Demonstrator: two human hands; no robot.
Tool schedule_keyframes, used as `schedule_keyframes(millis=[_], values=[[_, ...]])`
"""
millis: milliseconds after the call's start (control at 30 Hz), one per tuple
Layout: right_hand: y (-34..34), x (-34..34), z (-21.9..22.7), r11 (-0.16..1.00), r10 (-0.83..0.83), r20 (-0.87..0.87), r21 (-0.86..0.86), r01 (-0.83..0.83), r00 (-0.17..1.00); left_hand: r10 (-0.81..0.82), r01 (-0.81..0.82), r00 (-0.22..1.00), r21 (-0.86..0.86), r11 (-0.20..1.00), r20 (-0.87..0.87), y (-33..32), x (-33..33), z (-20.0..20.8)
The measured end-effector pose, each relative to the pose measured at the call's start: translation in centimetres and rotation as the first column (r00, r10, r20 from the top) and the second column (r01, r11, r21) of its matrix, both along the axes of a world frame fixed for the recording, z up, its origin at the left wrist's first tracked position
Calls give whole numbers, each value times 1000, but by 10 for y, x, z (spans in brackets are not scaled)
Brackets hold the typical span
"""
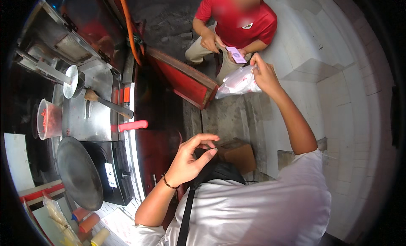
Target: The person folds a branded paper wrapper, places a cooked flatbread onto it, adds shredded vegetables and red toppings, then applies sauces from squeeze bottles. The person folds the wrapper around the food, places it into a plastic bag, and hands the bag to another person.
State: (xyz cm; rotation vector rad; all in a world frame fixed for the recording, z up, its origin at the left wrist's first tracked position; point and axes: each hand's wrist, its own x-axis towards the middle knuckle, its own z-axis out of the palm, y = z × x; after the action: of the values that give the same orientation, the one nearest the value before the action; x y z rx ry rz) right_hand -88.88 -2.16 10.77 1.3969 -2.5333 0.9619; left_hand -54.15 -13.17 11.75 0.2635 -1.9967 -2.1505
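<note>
My right hand point(264, 75) is stretched forward, its fingers closed on the gathered top of a white plastic bag point(239, 82). The bag hangs beside and below the hand, and what it contains is hard to make out. Just beyond it, a seated person in a red shirt point(237, 17) holds a phone point(235, 55) with a lit screen. My left hand point(192, 156) is raised in front of my body with its fingers curved. A gap shows between thumb and fingers, and nothing is in them. A beaded bracelet point(169, 183) circles that wrist.
On the left, a counter carries a dark round pan point(80, 174) on a black stove point(114, 174). Behind lie a wooden spatula point(108, 103), a pink-handled tool point(133, 126) and a tub of red food point(50, 120). A red wooden panel point(182, 79) juts out; a cardboard box point(237, 155) stands below.
</note>
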Motion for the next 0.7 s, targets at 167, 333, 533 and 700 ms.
schedule_keyframes(millis=[167,333,533,700], values=[[-7,-9,-6,1000,6,-58,22,-5,998,65,-65,998,4,998,13,-1,16,-9],[-17,-9,-10,999,41,-196,17,-38,980,95,-96,995,39,995,35,-2,40,-14],[-25,-13,-21,999,-1,-256,-33,-8,967,167,-173,984,92,981,66,-2,69,-12],[-30,-66,-70,997,4,-459,-64,-38,889,152,-155,987,45,987,60,-3,96,-1]])
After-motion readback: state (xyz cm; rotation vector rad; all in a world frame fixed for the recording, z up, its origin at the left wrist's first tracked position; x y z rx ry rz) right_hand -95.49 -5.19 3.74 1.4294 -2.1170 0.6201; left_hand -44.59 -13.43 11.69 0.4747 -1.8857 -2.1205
